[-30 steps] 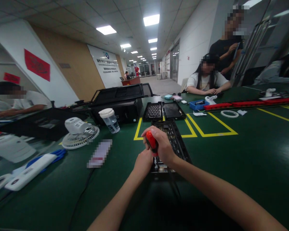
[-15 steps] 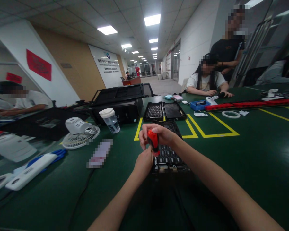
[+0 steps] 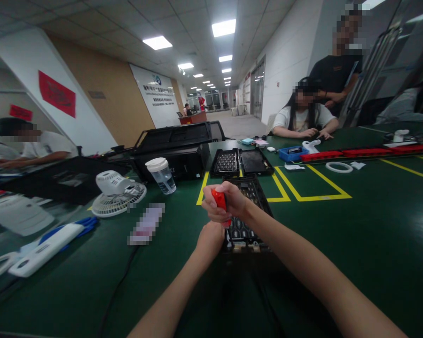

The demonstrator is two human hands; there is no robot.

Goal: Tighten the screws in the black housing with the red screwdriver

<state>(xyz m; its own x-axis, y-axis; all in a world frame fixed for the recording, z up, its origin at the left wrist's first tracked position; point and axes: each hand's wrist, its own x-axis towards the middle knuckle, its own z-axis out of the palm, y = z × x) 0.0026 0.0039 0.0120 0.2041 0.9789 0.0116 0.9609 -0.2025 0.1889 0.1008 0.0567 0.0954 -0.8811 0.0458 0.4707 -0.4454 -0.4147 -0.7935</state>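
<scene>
My right hand [image 3: 221, 199] is wrapped round the red and black handle of a screwdriver [image 3: 219, 199], which points down over the left side of an open black case [image 3: 241, 230]. Rows of dark oval pieces lie inside the case, with some light-coloured parts along its near edge. Just below, my left hand [image 3: 210, 237] is closed at the case's left edge, close under the handle. Its fingertips are turned away, and whatever they pinch is hidden. The screwdriver's tip cannot be seen either.
Behind stand another open black case [image 3: 255, 161], a lidded plastic cup [image 3: 162, 176] and a large black box [image 3: 176, 162]. To the left lie a white fan [image 3: 118, 199] and a blurred-out phone [image 3: 148, 225] near a cable. A blue tray [image 3: 291, 155] sits before a seated person.
My right hand has turned, and its fingers have closed more fully round the screwdriver handle, which now tilts differently. My left hand has stayed nearly still.
</scene>
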